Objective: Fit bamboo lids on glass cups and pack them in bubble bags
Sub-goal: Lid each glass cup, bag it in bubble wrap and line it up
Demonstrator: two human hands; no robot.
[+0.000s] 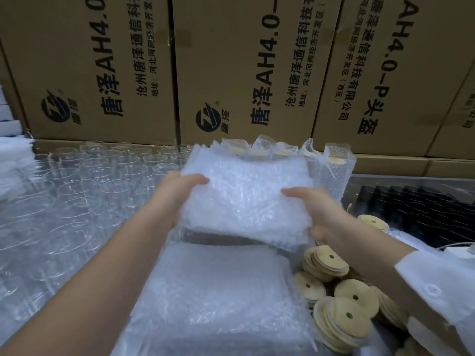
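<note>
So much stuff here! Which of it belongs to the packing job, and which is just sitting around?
Job: bubble bags gripped by the left hand and right hand; lower bag pile; glass cups; bamboo lids; wrapped cups at the back.
Lying about: cardboard boxes; black ridged sheet; white stack at left.

The held bubble bags (246, 199) are motion-blurred, hiding the hands' fingers.

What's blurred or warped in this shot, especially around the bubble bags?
Head view: the held stack of bubble bags is motion-smeared, worst along its upper-left edge; glass cups streak toward the left border; cartons bow from the wide lens; bamboo lids look sharp.
</note>
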